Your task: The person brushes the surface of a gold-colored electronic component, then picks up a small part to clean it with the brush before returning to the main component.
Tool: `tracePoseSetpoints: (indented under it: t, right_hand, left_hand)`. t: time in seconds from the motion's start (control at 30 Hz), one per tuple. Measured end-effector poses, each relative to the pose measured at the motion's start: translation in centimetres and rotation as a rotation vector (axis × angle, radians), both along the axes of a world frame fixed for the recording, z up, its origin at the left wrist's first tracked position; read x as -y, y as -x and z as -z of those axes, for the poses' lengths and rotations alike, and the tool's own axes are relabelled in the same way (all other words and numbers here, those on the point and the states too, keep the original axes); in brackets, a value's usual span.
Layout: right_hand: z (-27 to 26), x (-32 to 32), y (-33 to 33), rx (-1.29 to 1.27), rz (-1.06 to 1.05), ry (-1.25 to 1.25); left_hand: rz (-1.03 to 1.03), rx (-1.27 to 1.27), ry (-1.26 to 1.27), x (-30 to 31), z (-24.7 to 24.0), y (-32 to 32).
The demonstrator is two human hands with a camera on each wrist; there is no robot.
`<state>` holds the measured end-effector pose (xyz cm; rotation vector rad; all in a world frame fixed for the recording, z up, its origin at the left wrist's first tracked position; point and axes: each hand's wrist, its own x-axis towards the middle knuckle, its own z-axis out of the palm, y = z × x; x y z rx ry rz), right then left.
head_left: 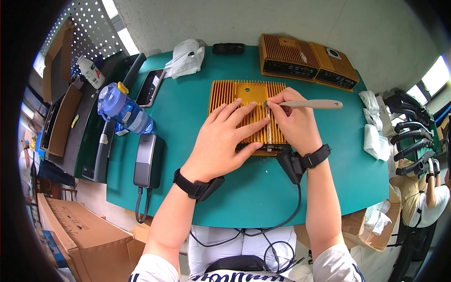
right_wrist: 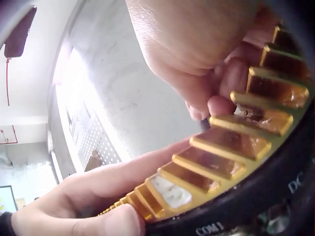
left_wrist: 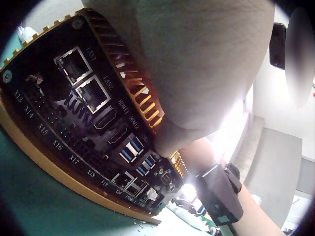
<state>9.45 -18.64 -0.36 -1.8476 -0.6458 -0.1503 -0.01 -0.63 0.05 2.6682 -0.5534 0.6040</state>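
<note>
A gold finned computer case (head_left: 220, 96) lies on the green table, its port panel (left_wrist: 54, 123) facing the person. My left hand (head_left: 221, 141) rests on the fins with its fingers spread and straight, the thumb at the front edge. In my right hand (head_left: 299, 123), thumb and fingers pinch a slim tool with a beige handle (head_left: 319, 104), which points out to the right. The tool's dark end is at the fins, mostly hidden by the fingertips. White residue (right_wrist: 171, 191) sits between fins in the right wrist view.
Two similar gold cases (head_left: 289, 56) stand at the back right. On the left are a blue bottle (head_left: 124, 110), a phone (head_left: 150, 88) and a grey power bank (head_left: 149, 160). White plastic bags (head_left: 188, 56) lie at the back. A cable (head_left: 298, 202) hangs from the right wrist camera.
</note>
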Motion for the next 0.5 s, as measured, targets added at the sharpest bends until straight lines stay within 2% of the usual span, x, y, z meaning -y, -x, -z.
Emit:
tracePoseSetpoints:
  t: [0.5]
  right_hand:
    - [0.73, -0.26, -0.33, 0.084, 0.041, 0.019]
  left_hand:
    - [0.0, -0.003, -0.002, -0.04, 0.05, -0.03]
